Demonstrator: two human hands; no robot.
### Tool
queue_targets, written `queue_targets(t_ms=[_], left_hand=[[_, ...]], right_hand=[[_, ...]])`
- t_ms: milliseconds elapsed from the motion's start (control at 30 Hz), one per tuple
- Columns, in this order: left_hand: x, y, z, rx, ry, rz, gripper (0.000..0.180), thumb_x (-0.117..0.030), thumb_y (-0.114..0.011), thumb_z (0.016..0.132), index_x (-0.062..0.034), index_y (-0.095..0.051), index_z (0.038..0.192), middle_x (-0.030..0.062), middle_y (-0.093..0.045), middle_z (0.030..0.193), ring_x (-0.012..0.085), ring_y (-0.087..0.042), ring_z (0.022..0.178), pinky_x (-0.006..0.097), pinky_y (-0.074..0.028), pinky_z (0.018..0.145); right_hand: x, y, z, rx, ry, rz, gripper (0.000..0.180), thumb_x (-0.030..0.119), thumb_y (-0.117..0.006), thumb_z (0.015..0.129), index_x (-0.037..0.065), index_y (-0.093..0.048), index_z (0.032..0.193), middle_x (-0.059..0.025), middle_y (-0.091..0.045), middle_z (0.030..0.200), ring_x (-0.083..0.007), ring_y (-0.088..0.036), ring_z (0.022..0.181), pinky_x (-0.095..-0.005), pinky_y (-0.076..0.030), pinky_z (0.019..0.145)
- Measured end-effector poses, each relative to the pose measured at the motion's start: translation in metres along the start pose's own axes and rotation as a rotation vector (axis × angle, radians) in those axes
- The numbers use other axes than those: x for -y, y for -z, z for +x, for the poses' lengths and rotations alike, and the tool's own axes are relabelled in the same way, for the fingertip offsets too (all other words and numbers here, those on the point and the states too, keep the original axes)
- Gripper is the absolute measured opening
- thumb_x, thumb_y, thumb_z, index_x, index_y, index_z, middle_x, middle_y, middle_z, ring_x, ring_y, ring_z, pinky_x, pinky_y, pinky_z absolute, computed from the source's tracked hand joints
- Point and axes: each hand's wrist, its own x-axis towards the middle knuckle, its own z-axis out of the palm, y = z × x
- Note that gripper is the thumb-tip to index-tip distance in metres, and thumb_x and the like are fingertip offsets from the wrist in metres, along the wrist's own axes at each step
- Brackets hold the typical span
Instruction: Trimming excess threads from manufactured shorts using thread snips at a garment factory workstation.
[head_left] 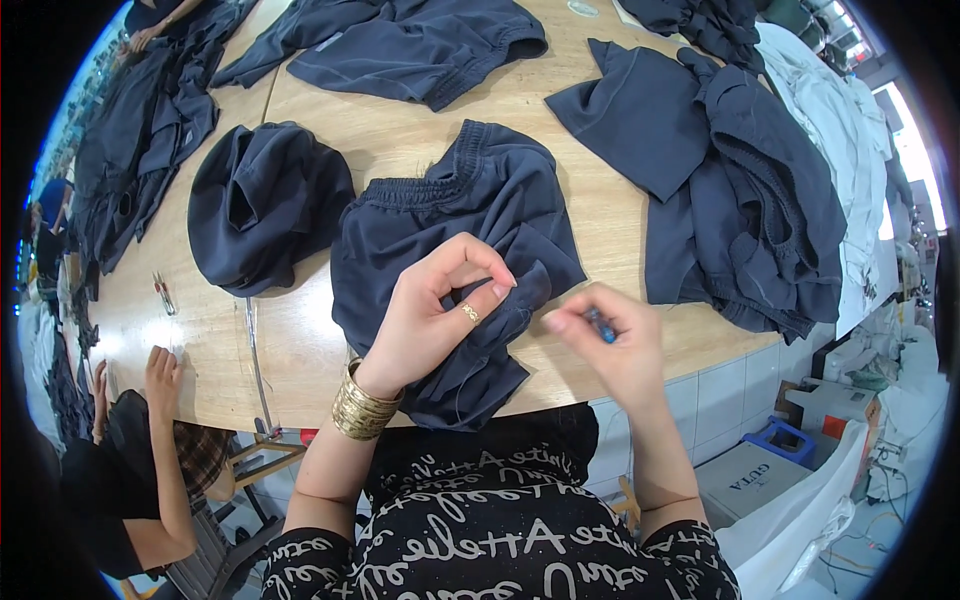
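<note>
A dark navy pair of shorts (440, 230) with an elastic waistband lies on the wooden table (310, 340) right in front of me. My left hand (435, 310), with a gold ring and gold bangles at the wrist, pinches a fold of the shorts' fabric near its lower edge. My right hand (605, 340) hovers just right of that fold, fingers closed around a small blue tool (600, 325). Most of the tool is hidden in the fist.
Piles of dark navy garments (740, 190) lie on the right, a bundled one (265, 205) on the left, more at the back (400, 45). Small snips (163, 293) lie at the left. Another person (150, 470) sits at lower left. White cloth (830, 110) covers the right side.
</note>
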Motion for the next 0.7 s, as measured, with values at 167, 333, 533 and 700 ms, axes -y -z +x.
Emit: queue_targets(t_ms=[167, 333, 533, 700], left_hand=[[-0.006, -0.008, -0.001, -0.065, -0.059, 0.32, 0.009, -0.001, -0.058, 0.086, 0.0, -0.056, 0.095, 0.0042, -0.064, 0.091, 0.0096, -0.062, 0.088, 0.021, -0.046, 0.077], [-0.003, -0.002, -0.003, -0.063, -0.081, 0.263, 0.011, -0.002, -0.057, 0.087, 0.0002, -0.058, 0.097, 0.0057, -0.065, 0.091, 0.011, -0.063, 0.086, 0.022, -0.047, 0.076], [-0.008, 0.002, -0.003, 0.021, -0.064, 0.343, 0.011, -0.003, -0.059, 0.084, -0.0021, -0.064, 0.094, 0.007, -0.065, 0.09, 0.0124, -0.062, 0.082, 0.024, -0.047, 0.073], [-0.016, 0.004, 0.0, 0.147, -0.147, 0.397, 0.012, -0.006, -0.064, 0.08, -0.0037, -0.065, 0.092, 0.0056, -0.064, 0.091, 0.0158, -0.062, 0.082, 0.025, -0.047, 0.073]], right_hand=[[-0.001, -0.027, -0.002, -0.115, 0.221, -0.141, 0.015, 0.006, -0.07, 0.077, -0.001, -0.057, 0.077, -0.0032, -0.052, 0.064, -0.0052, -0.047, 0.058, -0.0241, -0.039, 0.052], [0.003, -0.01, -0.008, 0.107, 0.003, 0.067, 0.014, 0.008, -0.068, 0.08, -0.001, -0.057, 0.076, -0.0005, -0.053, 0.065, -0.0035, -0.044, 0.058, -0.0211, -0.036, 0.053], [0.011, 0.011, -0.009, 0.197, -0.082, 0.303, 0.014, 0.01, -0.066, 0.082, -0.001, -0.06, 0.075, 0.0036, -0.055, 0.066, -0.0016, -0.041, 0.059, -0.0182, -0.032, 0.054], [0.026, 0.013, 0.004, 0.181, -0.025, 0.312, 0.013, 0.009, -0.065, 0.082, -0.002, -0.06, 0.076, 0.0031, -0.054, 0.066, -0.0016, -0.041, 0.06, -0.0185, -0.033, 0.054]])
